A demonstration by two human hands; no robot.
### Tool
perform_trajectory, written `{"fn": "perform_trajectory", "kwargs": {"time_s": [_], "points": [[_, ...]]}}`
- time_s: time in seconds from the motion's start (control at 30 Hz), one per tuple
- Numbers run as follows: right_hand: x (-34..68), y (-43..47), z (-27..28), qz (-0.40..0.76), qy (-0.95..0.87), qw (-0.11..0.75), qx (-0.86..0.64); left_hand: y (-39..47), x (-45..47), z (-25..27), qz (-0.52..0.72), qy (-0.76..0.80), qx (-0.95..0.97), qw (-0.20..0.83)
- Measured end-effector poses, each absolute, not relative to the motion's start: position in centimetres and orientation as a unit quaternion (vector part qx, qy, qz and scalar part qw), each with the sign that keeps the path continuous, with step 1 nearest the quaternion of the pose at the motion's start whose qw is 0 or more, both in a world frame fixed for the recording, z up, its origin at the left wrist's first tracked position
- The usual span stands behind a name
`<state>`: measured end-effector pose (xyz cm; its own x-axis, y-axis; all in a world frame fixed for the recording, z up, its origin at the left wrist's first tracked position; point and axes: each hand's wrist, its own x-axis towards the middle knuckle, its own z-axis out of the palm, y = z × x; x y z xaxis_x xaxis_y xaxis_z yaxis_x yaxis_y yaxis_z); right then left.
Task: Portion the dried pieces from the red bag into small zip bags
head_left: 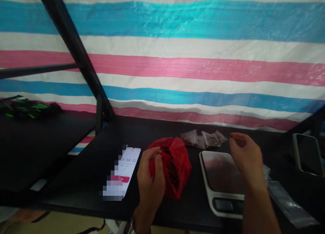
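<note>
Fingers (153,151) of the left hand (151,178) curled at the left edge of the red bag (185,159), thumb close by; can't tell if they pinch it. Bag sits just right of them, open, dark bits inside. Right hand (247,153) is over the scale's far right part, fingers bent, gap narrow; can't tell if anything's held. Scale (217,171) below those fingers, partly blocked by hand and forearm. Baggies (211,140) with brown bits left of the right fingertips. Clear bags (289,203) nearer and right of them, partly behind forearm. Lit phone (129,164) left of left fingers; device (309,154) well right of right fingers. Black post (83,65) far left, striped sheet (203,70) beyond both.
</note>
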<state>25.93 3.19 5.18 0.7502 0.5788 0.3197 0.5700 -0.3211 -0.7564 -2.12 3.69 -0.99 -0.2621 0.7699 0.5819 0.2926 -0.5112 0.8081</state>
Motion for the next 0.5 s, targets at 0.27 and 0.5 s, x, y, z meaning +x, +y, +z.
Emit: {"fn": "perform_trajectory", "kwargs": {"time_s": [0.27, 0.5], "points": [[33.4, -0.9, 3.2, 0.081, -0.416, 0.313, -0.85, 3.6, -2.6, -0.7, 0.668, 0.452, 0.577, 0.13], [32.4, 0.4, 2.5, 0.125, -0.376, 0.313, -0.863, 3.7, -2.1, -0.7, 0.679, 0.44, 0.582, 0.082]]}}
